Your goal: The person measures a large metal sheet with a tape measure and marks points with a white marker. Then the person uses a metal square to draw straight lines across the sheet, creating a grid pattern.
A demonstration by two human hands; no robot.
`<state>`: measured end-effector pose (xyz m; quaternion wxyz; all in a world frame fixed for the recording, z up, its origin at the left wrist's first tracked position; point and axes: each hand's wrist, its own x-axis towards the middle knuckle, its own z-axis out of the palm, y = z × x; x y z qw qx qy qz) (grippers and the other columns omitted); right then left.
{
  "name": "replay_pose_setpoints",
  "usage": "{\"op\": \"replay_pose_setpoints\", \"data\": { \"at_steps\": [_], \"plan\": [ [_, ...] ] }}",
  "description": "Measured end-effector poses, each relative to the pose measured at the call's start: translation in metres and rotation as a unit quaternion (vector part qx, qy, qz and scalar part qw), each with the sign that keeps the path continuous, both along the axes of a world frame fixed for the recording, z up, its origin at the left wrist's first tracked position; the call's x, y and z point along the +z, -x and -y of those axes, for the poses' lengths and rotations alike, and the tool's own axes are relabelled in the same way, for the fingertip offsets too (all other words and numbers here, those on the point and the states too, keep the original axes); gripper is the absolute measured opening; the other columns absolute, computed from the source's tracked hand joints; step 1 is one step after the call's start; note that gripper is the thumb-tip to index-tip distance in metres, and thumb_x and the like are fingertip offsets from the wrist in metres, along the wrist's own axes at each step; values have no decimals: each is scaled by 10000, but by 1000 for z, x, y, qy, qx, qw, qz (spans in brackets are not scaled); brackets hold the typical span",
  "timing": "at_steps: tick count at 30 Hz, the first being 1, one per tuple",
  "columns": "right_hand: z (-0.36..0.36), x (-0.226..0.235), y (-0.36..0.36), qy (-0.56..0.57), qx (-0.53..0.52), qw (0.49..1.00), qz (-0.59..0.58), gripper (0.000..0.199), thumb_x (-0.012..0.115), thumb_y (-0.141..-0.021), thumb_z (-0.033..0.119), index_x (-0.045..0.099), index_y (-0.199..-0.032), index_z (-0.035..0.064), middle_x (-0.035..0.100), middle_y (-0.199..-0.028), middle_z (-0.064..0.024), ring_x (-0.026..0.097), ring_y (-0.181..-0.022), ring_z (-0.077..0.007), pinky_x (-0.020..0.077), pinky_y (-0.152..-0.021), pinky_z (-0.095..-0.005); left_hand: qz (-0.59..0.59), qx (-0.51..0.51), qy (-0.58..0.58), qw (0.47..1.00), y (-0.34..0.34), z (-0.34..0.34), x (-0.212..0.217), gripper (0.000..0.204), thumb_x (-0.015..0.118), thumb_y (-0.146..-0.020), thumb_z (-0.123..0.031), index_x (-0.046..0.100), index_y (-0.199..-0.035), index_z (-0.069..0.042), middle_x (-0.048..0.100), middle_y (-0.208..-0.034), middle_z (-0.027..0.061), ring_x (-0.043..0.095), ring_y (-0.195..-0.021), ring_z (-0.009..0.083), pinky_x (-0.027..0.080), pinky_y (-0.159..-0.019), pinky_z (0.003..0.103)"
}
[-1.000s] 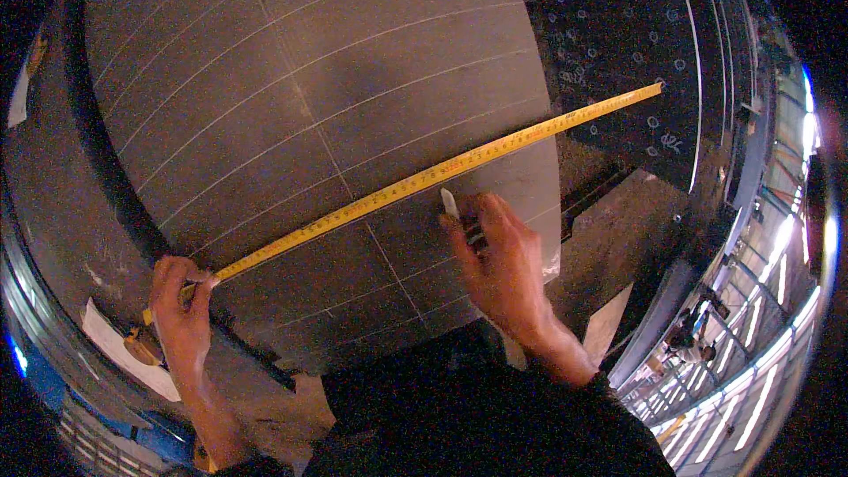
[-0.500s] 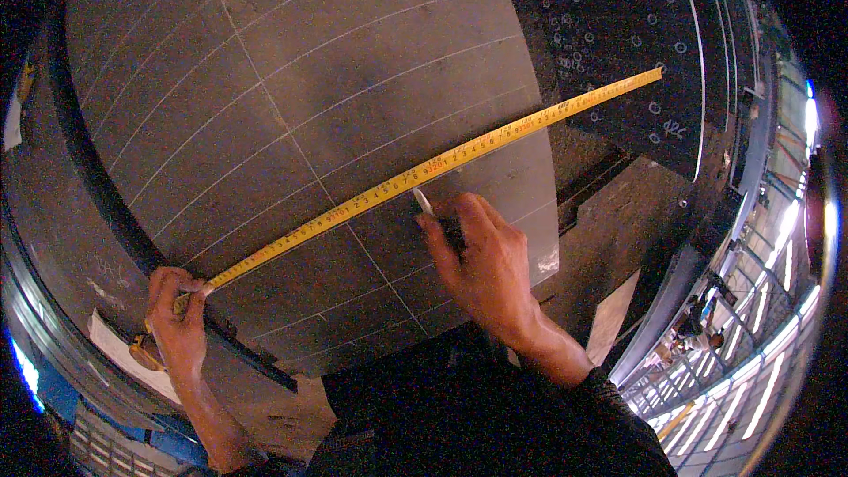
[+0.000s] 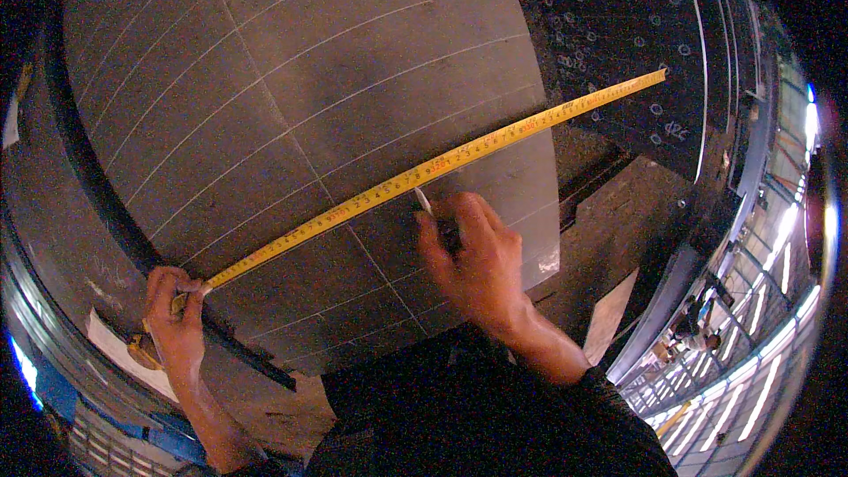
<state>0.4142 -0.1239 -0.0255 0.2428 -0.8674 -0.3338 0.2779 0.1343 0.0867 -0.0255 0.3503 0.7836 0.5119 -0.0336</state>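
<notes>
A yellow tape measure (image 3: 375, 193) runs slantwise across a dark metal plate (image 3: 389, 62) ruled with thin white lines. My left hand (image 3: 179, 322) pinches the tape at the plate's left edge, with its fingers closed. Below that hand a yellowish rounded thing (image 3: 145, 352) shows, perhaps the tape's case. My right hand (image 3: 484, 256) is closed round a thin white marking stick (image 3: 423, 200), chalk or a similar marker. The stick's tip meets the tape's lower edge or lies right beside it, near the middle of the tape; I cannot tell which.
At the far right, the tape's other end overlies a darker plate (image 3: 609, 26) dotted with small white circles. Between them lies a brown surface with a dark slot (image 3: 596, 178). A dark raised edge (image 3: 106, 185) borders the left side. A distant person (image 3: 693, 327) appears at right.
Almost nothing differs. The view has shifted very slightly; both hands keep their grips and the white stick stays beside the same part of the tape.
</notes>
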Motion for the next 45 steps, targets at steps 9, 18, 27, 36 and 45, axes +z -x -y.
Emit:
{"op": "replay_pose_setpoints", "data": {
  "at_steps": [9, 18, 27, 36, 45],
  "plan": [
    [-5, 1, 2, -2, 9, 999, 41, 175, 701, -862, 141, 570, -902, 32, 611, -786, -166, 631, -673, -373, 504, -577, -437, 5, -27, -10, 1000, 3, -3, -1, 166, 668, -727, 70, 559, -821, -12, 544, -891, 98, 572, -845, 258, 457, -801, 336],
    [8, 72, -14, 235, 132, 963, -20, 304, 664, -854, 229, 525, -1050, 44, 614, -890, -169, 651, -732, -388, 546, -597, -481, 24, -36, -14, 999, 0, -2, 0, 136, 674, -747, 28, 567, -817, -20, 550, -895, 93, 567, -847, 255, 460, -791, 347],
    [22, 46, -34, 143, 23, 989, 29, 121, 698, -860, 93, 622, -929, 29, 647, -841, -129, 675, -687, -264, 528, -606, -356, 26, -23, -7, 999, 11, -1, -8, 128, 676, -764, -3, 559, -810, -25, 532, -859, 91, 547, -853, 253, 444, -787, 350],
    [25, 14, -34, 15, -38, 998, 54, 111, 714, -862, 68, 648, -929, 9, 653, -836, -122, 667, -689, -219, 522, -607, -313, -7, -25, -32, 999, 2, -3, -1, 155, 676, -734, 39, 545, -795, -18, 538, -855, 102, 544, -846, 283, 436, -793, 364],
    [24, 7, -40, 7, -45, 998, 32, 151, 716, -870, 125, 665, -962, 17, 647, -835, -138, 663, -685, -259, 522, -600, -348, -5, -14, -19, 1000, 1, 0, -2, 177, 682, -735, 57, 529, -785, -17, 523, -867, 102, 542, -839, 274, 441, -789, 352]
  ]
}}
